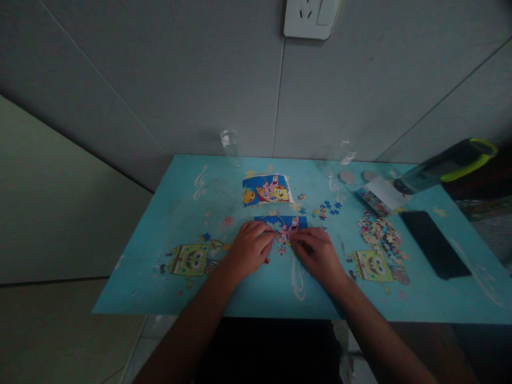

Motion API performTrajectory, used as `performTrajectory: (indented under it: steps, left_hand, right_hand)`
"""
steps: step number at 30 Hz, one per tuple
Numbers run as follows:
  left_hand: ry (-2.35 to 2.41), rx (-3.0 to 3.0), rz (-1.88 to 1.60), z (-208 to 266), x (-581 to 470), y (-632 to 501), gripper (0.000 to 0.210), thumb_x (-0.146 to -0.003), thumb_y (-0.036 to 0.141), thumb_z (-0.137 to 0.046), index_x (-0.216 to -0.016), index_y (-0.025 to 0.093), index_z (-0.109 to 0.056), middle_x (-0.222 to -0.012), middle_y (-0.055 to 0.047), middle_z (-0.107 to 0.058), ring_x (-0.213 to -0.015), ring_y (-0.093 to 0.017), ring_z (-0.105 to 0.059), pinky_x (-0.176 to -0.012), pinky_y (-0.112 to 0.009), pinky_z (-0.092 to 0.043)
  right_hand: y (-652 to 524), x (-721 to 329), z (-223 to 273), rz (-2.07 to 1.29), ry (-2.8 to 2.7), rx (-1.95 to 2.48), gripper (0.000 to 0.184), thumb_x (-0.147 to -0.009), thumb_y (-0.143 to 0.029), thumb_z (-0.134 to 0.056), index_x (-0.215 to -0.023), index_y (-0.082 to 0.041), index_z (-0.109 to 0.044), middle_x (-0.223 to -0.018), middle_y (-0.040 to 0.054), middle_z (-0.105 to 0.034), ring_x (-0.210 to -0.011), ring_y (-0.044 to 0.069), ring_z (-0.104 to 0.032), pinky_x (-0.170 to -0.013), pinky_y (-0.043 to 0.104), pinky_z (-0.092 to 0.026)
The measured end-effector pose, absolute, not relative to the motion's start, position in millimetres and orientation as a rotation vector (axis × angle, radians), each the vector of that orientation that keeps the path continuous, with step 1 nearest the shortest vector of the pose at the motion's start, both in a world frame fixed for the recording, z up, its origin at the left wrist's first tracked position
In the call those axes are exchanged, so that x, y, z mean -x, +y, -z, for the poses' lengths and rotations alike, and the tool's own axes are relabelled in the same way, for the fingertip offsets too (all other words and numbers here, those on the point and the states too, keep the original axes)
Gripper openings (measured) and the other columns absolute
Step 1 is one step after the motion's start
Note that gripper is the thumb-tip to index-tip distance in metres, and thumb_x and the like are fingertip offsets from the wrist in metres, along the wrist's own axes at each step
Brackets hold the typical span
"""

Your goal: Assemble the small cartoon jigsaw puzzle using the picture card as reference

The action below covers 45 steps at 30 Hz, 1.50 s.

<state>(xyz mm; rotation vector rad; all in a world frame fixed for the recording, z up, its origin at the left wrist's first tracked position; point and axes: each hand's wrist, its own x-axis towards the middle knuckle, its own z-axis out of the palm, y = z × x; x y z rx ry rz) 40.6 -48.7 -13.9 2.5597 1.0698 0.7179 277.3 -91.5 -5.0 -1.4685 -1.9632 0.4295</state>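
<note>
Jigsaw (288, 220), partly assembled, lies in the head view near the middle of the turquoise table (136, 272), its blue upper strip joined and its lower edge ragged. The left hand (252, 245) rests at its left side, fingers curled and thumb drawn toward the index finger; the right hand (318, 250) mirrors it on the right, fingers bent in close to the pink pieces. Whether either hand pinches a piece I cannot tell, as the fingertips are too small and dim. Just beyond the jigsaw lies a printed picture (268, 191) with similar figures. A scatter of loose pieces (328, 208) sits to its right, and a larger pile (380, 234) lies farther right, beside a dark phone-like slab (436, 244). The step in hand looks like fitting or pressing pieces along the unfinished lower part. The next move seems to call for matching tab to gap against the printed picture, and pressing lightly with one hand while the other steadies the joined strip.
</note>
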Motion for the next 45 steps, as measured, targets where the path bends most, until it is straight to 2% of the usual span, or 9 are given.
performTrajectory:
  steps: [11,18,26,32,45]
  left_hand:
    - [1.075,-2.581,-0.728,11.0,-49.0,-50.7,0.013,-0.098,0.024,-0.064,-0.108,0.022,-0.072,-0.109,-0.006,-0.069,-0.110,-0.024,-0.060,-0.097,-0.045,-0.046]
    - [1.081,-2.597,-0.700,6.8,-53.5,-51.1,0.010,-0.098,0.025,-0.064,-0.096,0.020,-0.072,-0.105,-0.005,-0.069,-0.106,-0.023,-0.060,-0.095,-0.044,-0.045]
    - [1.080,-2.595,-0.684,4.7,-56.8,-52.5,0.014,-0.101,0.027,-0.060,-0.098,0.021,-0.072,-0.103,-0.006,-0.069,-0.106,-0.023,-0.060,-0.096,-0.044,-0.045]
    - [1.081,-2.586,-0.701,5.2,-57.2,-52.2,0.013,-0.101,0.028,-0.061,-0.099,0.022,-0.072,-0.103,-0.006,-0.069,-0.106,-0.023,-0.061,-0.097,-0.046,-0.045]
    - [1.113,-2.564,-0.694,7.8,-55.5,-52.7,0.009,-0.096,0.029,-0.068,-0.098,0.021,-0.072,-0.105,-0.005,-0.070,-0.107,-0.024,-0.061,-0.098,-0.046,-0.044]
  right_hand:
    - [-92.6,-270.7,10.3,-0.354,-2.057,1.523,0.013,-0.093,-0.032,-0.070,-0.103,-0.028,-0.076,-0.109,0.0063,-0.071,-0.101,0.027,-0.062,-0.090,0.046,-0.047]
    - [-92.9,-271.8,12.7,-0.359,-2.025,1.515,0.013,-0.093,-0.031,-0.068,-0.103,-0.028,-0.076,-0.109,0.0065,-0.071,-0.102,0.027,-0.063,-0.092,0.047,-0.047]
    - [-92.3,-273.3,11.2,-0.427,-1.989,1.510,0.019,-0.097,-0.027,-0.061,-0.107,-0.028,-0.077,-0.111,0.0064,-0.072,-0.102,0.027,-0.065,-0.093,0.046,-0.048]
    - [-90.8,-272.9,14.2,-0.399,-2.010,1.509,0.019,-0.095,-0.033,-0.065,-0.109,-0.030,-0.077,-0.110,0.0073,-0.072,-0.100,0.028,-0.065,-0.089,0.047,-0.049]
    - [-92.1,-273.4,8.8,-0.475,-1.936,1.491,0.004,-0.090,-0.029,-0.072,-0.090,-0.028,-0.076,-0.105,0.0045,-0.074,-0.101,0.026,-0.066,-0.096,0.048,-0.046]
